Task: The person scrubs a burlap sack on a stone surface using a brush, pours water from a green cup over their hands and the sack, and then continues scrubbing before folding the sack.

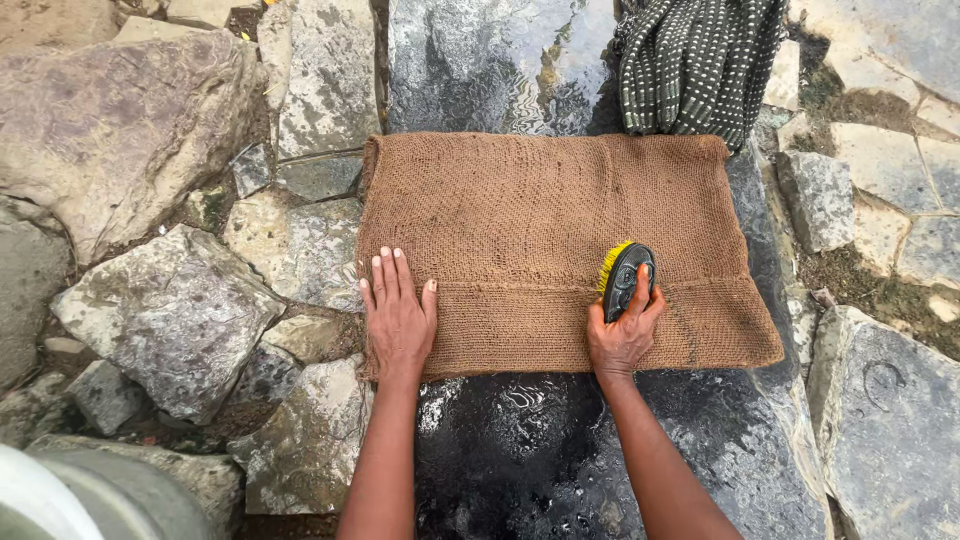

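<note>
A brown coarse-woven cloth (pixel 530 220) lies spread flat on a wet dark stone slab (pixel 520 450). My left hand (pixel 398 315) rests flat, fingers together, on the cloth's near left corner. My right hand (pixel 622 335) grips a black scrubbing brush with yellow bristles (pixel 624 278), tilted on its edge against the cloth's near right part.
A dark green cloth with white dots (pixel 695 65) lies bunched at the slab's far end. Rough grey rocks (pixel 170 310) lie to the left and flat paving stones (pixel 885 420) to the right. A pale rounded container rim (pixel 60 495) shows at bottom left.
</note>
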